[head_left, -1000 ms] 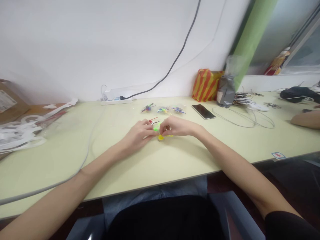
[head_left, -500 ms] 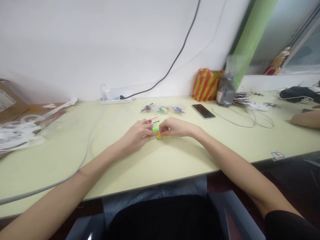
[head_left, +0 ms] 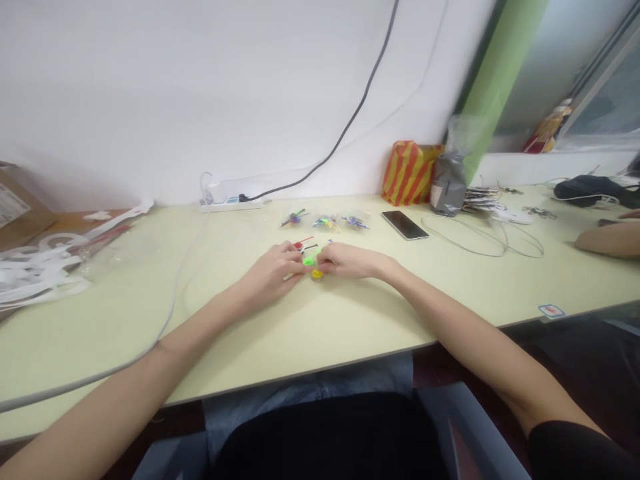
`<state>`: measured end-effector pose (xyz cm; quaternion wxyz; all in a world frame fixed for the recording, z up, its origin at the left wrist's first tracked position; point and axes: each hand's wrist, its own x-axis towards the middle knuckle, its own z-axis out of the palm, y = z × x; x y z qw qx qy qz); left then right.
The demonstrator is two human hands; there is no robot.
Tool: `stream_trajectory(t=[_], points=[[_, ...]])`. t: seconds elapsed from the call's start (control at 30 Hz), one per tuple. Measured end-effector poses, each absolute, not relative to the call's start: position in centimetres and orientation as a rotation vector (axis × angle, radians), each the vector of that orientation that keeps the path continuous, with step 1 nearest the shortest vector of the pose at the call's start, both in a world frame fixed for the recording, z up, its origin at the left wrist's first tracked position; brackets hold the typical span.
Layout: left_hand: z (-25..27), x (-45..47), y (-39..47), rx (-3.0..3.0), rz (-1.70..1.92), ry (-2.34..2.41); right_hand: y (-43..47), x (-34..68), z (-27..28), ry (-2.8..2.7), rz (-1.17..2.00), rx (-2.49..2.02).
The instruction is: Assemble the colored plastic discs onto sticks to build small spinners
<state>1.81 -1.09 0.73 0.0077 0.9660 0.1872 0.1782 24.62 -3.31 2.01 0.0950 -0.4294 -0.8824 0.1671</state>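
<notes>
My left hand (head_left: 277,270) rests on the table with its fingers bent together, fingertips at the edge of a small round yellow plastic piece (head_left: 317,274). From the other side my right hand (head_left: 353,260) is closed in a pinch just above that same yellow piece; what lies between its fingertips is mostly hidden. Between the hands is a bright green piece (head_left: 309,262) with a thin stem. Beyond the left fingers lie a red piece (head_left: 299,245) with a thin stem and a black stick-like piece (head_left: 310,247).
Several clear bags of coloured plastic pieces (head_left: 326,223) lie toward the wall. A phone (head_left: 405,225) is right of them, near a striped bag (head_left: 407,173) and grey pouch (head_left: 449,183). White strips (head_left: 40,270) lie left; another person's arm (head_left: 607,239) is far right.
My right hand has shifted slightly down, its wrist lower. The yellow stem that stuck out under its fingers no longer shows. My left hand has hardly moved.
</notes>
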Motion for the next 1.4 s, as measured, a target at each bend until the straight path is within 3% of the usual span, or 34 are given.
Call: stream_trajectory(t=[0.63,1.17,1.4], points=[[0.9,2.2,-2.0,3.16,0.399,0.439,-3.0,23.4,2.2,-2.583,0.518,-1.631],[0.4,1.3,-0.6,3.116,0.587,0.542,-3.0,23.8,1.4,-2.592,0.511,-1.308],[-0.3,-2.3,4.3,3.025,0.87,1.067,-3.0,23.9,1.0,-2.617,0.419,-1.159]])
